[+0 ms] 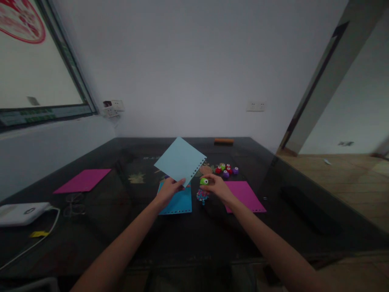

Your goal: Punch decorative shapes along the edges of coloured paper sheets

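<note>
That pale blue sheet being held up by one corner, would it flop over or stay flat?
The pale blue sheet is pinched at its lower corner by the left hand yet stands flat, so it is probably stiff card. It looks thin, so likely very light. The row of holes along one edge might tear if tugged. The right hand rests at a small green punch.

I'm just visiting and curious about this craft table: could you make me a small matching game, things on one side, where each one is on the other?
Things:
1. pale blue sheet
2. green punch
3. bright blue sheet
4. white device

Places:
A. flat on the table, below the left hand
B. at the table's near left edge, with a cable
C. lifted off the table in the left hand
D. at the fingertips of the right hand

Pairs: 1-C, 2-D, 3-A, 4-B
</note>
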The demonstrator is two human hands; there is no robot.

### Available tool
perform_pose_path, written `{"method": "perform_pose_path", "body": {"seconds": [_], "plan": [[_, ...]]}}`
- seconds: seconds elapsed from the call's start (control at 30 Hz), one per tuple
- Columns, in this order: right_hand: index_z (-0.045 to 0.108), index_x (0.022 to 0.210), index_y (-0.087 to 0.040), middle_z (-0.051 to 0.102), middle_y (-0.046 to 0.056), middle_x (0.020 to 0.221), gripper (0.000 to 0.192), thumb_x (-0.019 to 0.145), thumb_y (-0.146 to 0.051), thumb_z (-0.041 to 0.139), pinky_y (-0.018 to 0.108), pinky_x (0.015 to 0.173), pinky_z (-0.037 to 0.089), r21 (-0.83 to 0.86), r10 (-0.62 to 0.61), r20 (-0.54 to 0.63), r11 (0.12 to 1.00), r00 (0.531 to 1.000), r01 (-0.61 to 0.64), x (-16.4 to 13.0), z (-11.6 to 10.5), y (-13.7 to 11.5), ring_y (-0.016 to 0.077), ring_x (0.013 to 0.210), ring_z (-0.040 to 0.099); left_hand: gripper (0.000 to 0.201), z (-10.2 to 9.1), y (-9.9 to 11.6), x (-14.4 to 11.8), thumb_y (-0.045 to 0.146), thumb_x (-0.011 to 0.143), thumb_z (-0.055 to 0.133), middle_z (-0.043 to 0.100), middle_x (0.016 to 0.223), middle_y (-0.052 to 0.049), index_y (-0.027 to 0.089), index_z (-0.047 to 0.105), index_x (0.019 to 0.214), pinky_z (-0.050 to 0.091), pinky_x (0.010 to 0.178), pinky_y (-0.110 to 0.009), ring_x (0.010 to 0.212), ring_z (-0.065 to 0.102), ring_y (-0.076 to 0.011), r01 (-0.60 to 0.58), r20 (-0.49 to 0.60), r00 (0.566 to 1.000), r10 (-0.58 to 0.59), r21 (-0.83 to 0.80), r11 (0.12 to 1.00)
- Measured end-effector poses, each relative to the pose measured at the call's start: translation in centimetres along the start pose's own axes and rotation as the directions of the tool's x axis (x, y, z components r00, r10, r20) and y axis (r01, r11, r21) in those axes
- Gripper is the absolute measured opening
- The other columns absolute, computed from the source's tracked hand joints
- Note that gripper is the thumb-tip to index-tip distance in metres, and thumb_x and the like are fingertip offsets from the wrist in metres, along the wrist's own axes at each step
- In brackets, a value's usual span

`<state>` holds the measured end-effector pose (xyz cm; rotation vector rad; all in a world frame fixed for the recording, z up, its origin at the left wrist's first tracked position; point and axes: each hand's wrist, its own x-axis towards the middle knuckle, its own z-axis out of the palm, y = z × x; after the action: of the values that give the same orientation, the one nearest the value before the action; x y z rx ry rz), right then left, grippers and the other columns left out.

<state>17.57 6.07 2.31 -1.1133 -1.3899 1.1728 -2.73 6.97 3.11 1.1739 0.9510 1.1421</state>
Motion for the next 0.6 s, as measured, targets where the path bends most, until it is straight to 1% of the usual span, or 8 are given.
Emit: {"method": "perform_pose_path", "body": {"seconds": [0.07, 0.17, 0.23, 0.3, 0.37, 0.43, 0.5, 0.6], "plan": [[0.061, 0.088, -0.017, 0.062, -0.001, 0.075, 0.042, 0.052, -0.026, 0.078, 0.027, 0.052, 0.049, 0.105, 0.035, -0.019, 0.994, 0.999, -0.033, -1.1, -0.2, -0.4, 0.0111, 0.052, 0.056, 0.033, 1.5, 0.4, -0.3, 0.031, 0.063, 0.073, 0.070, 0.088, -0.011, 0.010, 0.065, 0.087, 0.048, 0.060, -0.025, 0.064, 0.064, -0.0160, -0.010, 0.010, 1.000, 0.010, -0.014, 1.000], [0.060, 0.088, -0.018, 0.063, 0.000, 0.080, 0.045, 0.049, -0.022, 0.080, 0.028, 0.059, 0.052, 0.286, 0.081, -0.029, 0.956, 0.996, -0.069, -2.1, -0.3, -0.6, 0.0122, 0.059, 0.060, 0.031, 3.1, 0.2, -0.5, 0.031, 0.064, 0.071, 0.070, 0.086, -0.009, 0.012, 0.065, 0.088, 0.047, 0.057, -0.024, 0.063, 0.064, -0.0152, -0.028, -0.047, 0.999, 0.028, -0.001, 1.000], [0.061, 0.091, -0.018, 0.063, 0.002, 0.087, 0.044, 0.051, -0.023, 0.080, 0.030, 0.068, 0.053, 0.398, 0.107, -0.009, 0.912, 0.994, -0.095, -2.5, -0.2, -0.5, 0.0140, 0.067, 0.063, 0.028, 3.6, -0.3, -0.5, 0.031, 0.065, 0.071, 0.070, 0.081, -0.008, 0.012, 0.065, 0.085, 0.046, 0.057, -0.023, 0.064, 0.063, -0.0152, -0.017, -0.104, 0.994, 0.021, 0.034, 0.999], [0.061, 0.092, -0.019, 0.064, 0.004, 0.093, 0.040, 0.057, -0.026, 0.078, 0.033, 0.076, 0.052, 0.474, 0.117, 0.023, 0.873, 0.993, -0.113, -2.8, 0.0, -0.4, 0.0159, 0.073, 0.065, 0.027, 3.7, -0.8, -0.5, 0.031, 0.065, 0.070, 0.069, 0.076, -0.006, 0.012, 0.066, 0.083, 0.045, 0.055, -0.022, 0.064, 0.062, -0.0148, -0.008, -0.141, 0.990, 0.020, 0.087, 0.996], [0.061, 0.092, -0.018, 0.064, 0.004, 0.094, 0.039, 0.059, -0.029, 0.077, 0.035, 0.079, 0.051, 0.507, 0.109, 0.037, 0.855, 0.993, -0.113, -3.1, 0.4, -0.4, 0.0173, 0.074, 0.066, 0.026, 3.4, -1.2, -0.6, 0.033, 0.064, 0.070, 0.068, 0.071, -0.005, 0.012, 0.066, 0.079, 0.042, 0.051, -0.021, 0.058, 0.059, -0.0138, -0.012, -0.164, 0.986, 0.039, 0.161, 0.987], [0.060, 0.091, -0.018, 0.065, 0.004, 0.091, 0.039, 0.058, -0.030, 0.078, 0.035, 0.078, 0.052, 0.513, 0.106, 0.012, 0.853, 0.994, -0.098, -3.2, 0.7, -0.5, 0.0177, 0.072, 0.067, 0.026, 3.2, -1.3, -0.7, 0.034, 0.064, 0.070, 0.067, 0.067, -0.004, 0.012, 0.066, 0.077, 0.040, 0.048, -0.021, 0.054, 0.056, -0.0132, -0.024, -0.185, 0.981, 0.065, 0.216, 0.976], [0.060, 0.090, -0.018, 0.066, 0.004, 0.087, 0.039, 0.058, -0.032, 0.078, 0.033, 0.073, 0.053, 0.500, 0.117, -0.021, 0.861, 0.993, -0.091, -3.2, 1.0, -0.6, 0.0175, 0.069, 0.067, 0.027, 3.1, -1.2, -0.8, 0.035, 0.063, 0.070, 0.067, 0.067, -0.004, 0.012, 0.065, 0.076, 0.041, 0.048, -0.022, 0.053, 0.056, -0.0135, -0.040, -0.194, 0.977, 0.087, 0.235, 0.971], [0.059, 0.089, -0.018, 0.067, 0.004, 0.083, 0.039, 0.058, -0.033, 0.077, 0.031, 0.066, 0.053, 0.487, 0.123, -0.062, 0.870, 0.990, -0.078, -3.2, 1.2, -0.6, 0.0171, 0.066, 0.066, 0.025, 3.3, -0.9, -1.0, 0.034, 0.064, 0.070, 0.067, 0.068, -0.004, 0.012, 0.065, 0.075, 0.043, 0.049, -0.022, 0.055, 0.057, -0.0146, -0.075, -0.172, 0.978, 0.122, 0.260, 0.963]]}}
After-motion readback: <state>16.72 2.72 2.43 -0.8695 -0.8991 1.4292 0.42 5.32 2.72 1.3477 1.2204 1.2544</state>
